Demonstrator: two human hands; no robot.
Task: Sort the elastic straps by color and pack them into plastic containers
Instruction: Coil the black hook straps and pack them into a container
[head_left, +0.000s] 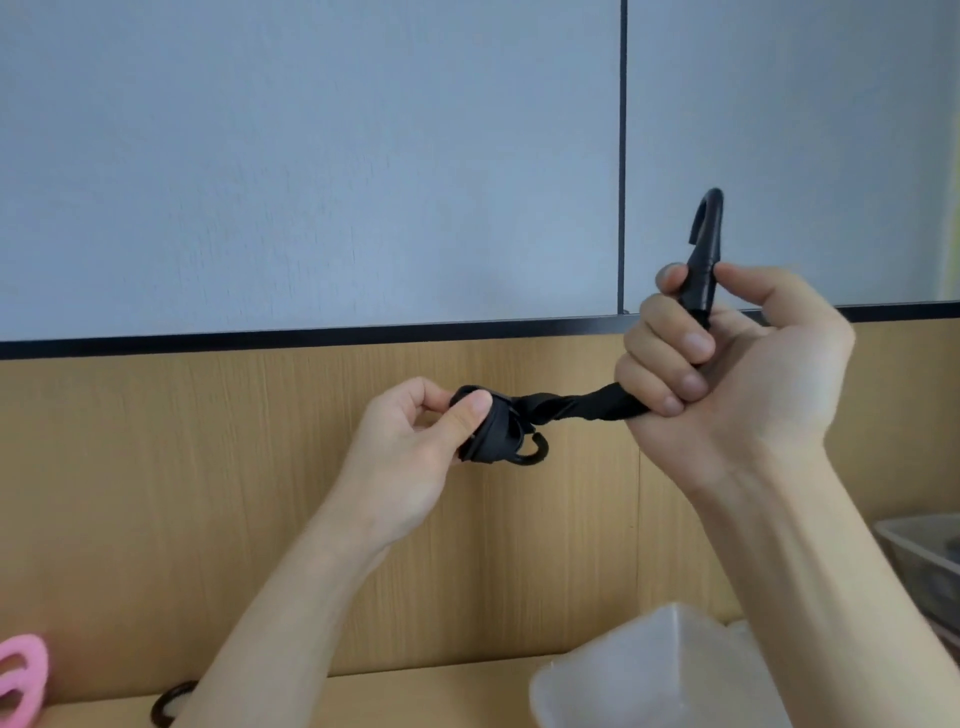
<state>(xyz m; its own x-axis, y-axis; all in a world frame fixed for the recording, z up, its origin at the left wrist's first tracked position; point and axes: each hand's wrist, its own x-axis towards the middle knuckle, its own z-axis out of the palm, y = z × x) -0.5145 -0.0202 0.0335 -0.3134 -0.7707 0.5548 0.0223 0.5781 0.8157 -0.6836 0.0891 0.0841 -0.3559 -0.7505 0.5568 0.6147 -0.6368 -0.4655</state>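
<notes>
Held high above the clear plastic container, the twisted black elastic strap spans both hands, its bunched left end pinched by the left hand and its upturned hook end gripped in the right hand.

Clear container cut off at btm; black loop partly behind L forearm.

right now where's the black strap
Head view, centre: the black strap is held in the air between the left hand and the right hand, above the clear container at lower right.
</notes>
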